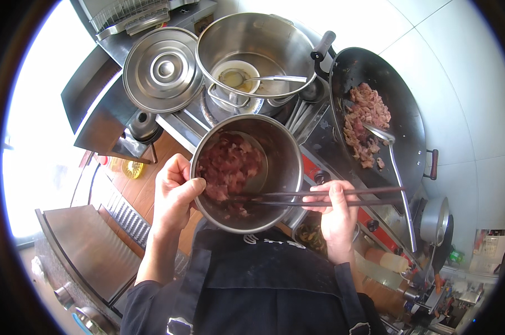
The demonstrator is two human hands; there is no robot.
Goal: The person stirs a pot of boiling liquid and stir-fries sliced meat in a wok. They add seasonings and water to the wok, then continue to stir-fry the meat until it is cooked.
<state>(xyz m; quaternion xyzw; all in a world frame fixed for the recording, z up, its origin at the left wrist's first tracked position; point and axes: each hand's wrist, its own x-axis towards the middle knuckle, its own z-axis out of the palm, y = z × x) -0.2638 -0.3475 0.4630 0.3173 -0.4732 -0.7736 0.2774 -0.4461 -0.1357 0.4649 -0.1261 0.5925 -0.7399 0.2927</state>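
Observation:
My left hand [175,192] grips the rim of a deep stainless steel pot [283,167], its thumb over the edge. Sliced raw meat [231,161] lies in the pot, mostly on the left side. My right hand [336,205] holds a pair of long dark chopsticks [361,197], whose tips reach in among the meat near the pot's lower wall. At the right, a black wok [403,109] holds more pale pink meat [367,104], with the head of a long-handled metal ladle [397,167] resting on it.
Beyond the held pot stands a large steel stockpot [256,33] with a white bowl [235,65] and a spoon [277,78] inside. A round steel lid [164,71] lies to its left. Squeeze bottles [386,259] and a smaller pot [434,220] are at the lower right.

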